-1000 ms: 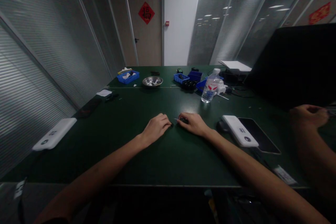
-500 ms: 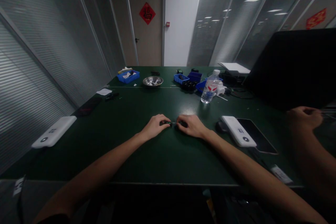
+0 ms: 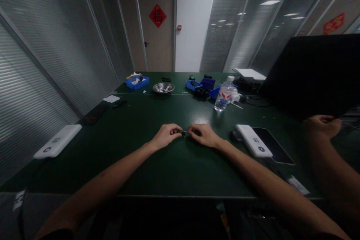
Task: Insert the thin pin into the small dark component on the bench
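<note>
From the head view, the clearest writing is a red diamond paper (image 3: pixel 157 15) on the far door with a dark Chinese character, 福. A second red decoration (image 3: pixel 333 23) hangs behind the glass at upper right, its marks too blurred to read. The clear plastic water bottle (image 3: pixel 224 95) carries a red and white label whose print cannot be read.

The left hand (image 3: pixel 165 135) and right hand (image 3: pixel 204 135) rest on the matt green table (image 3: pixel 174 172), near its middle. Both have curled fingers and pinch the opposite ends of a small dark part (image 3: pixel 182 132) that lies between them just above the tabletop. It is too small and dim to make out its shape.

A co-worker's hand (image 3: pixel 320 127) at the right edge is closed around something hidden. A slab-shaped white power bank (image 3: pixel 254 140) lies just beside a glossy black phone (image 3: pixel 272 145), to the right of the right hand. A similar white device (image 3: pixel 57 141) sits far to the left. A shiny steel bowl (image 3: pixel 163 87) and blue plastic bins (image 3: pixel 137 82) stand at the far end, and a big dark screen (image 3: pixel 315 71) is cut off at the right.
</note>
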Motion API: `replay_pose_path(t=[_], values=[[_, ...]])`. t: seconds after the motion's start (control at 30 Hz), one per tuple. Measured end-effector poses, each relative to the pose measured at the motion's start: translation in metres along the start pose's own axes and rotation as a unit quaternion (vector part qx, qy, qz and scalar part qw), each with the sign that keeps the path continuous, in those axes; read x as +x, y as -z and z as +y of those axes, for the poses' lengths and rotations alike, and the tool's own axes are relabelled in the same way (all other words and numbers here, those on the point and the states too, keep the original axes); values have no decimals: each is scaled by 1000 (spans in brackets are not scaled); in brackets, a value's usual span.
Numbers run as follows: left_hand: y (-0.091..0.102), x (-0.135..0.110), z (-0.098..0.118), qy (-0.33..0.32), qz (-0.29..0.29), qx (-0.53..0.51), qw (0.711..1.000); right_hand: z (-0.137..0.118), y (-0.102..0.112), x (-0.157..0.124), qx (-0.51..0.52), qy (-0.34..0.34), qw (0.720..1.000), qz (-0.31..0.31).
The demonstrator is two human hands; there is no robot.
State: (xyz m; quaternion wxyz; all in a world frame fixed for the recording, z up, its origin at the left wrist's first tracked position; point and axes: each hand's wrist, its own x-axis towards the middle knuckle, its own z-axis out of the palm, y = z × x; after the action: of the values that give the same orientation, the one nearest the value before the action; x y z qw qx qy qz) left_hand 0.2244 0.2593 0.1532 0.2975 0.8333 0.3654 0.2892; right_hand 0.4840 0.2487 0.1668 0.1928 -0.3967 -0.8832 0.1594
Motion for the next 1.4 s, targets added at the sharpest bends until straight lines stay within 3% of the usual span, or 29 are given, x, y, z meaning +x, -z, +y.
replay_pose_path(t=[0.27, 0.53, 0.7, 0.8, 1.17, 1.4], values=[[-1, -3, 3, -46, -12, 5, 999, -15, 4, -1, -64, 33, 997, -28], [-2, -3, -1, -40, 50, -54, 996, -10, -5, 1, 31, 19, 999, 26], [-4, -4, -1, -57, 13, -13, 998, -13, -4, 0, -58, 58, 996, -15], [-4, -4, 0, -60, 13, -7, 998, -16, -7, 0, -82, 67, 994, -7], [-5, -2, 5, -15, 65, -82, 994, -11, -13, 0, 56, 43, 996, 50], [-5, -1, 8, 9, 60, -99, 993, -12, -11, 0, 51, 42, 996, 56]])
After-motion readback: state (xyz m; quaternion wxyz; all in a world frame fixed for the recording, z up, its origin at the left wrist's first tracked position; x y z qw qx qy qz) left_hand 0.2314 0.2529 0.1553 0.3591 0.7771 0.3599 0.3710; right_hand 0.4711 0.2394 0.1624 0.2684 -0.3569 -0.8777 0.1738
